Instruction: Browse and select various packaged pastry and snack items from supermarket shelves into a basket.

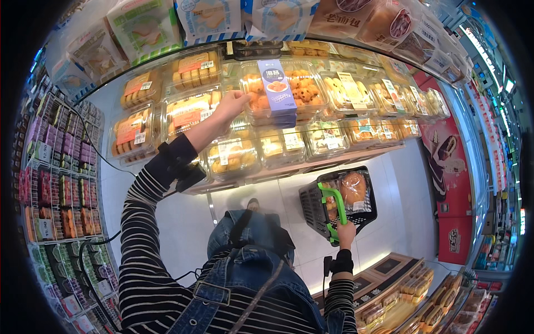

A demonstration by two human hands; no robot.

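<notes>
My left hand reaches to the shelf, its fingers bunched at the left edge of a clear plastic box of round pastries. A purple printed band wraps that box. More purple bands show beneath it, as in a stack. My right hand grips the green handle of a black plastic shopping basket hanging at my right. Inside the basket lies a wrapped brown bread loaf, beside other packaged food partly hidden by the handle.
Boxed cookies and yellow pastries flank the purple-banded box. Bagged breads line the upper shelf. Wire racks of packets rise at left. A low wooden bread display stands behind me at right, and a red panel farther right.
</notes>
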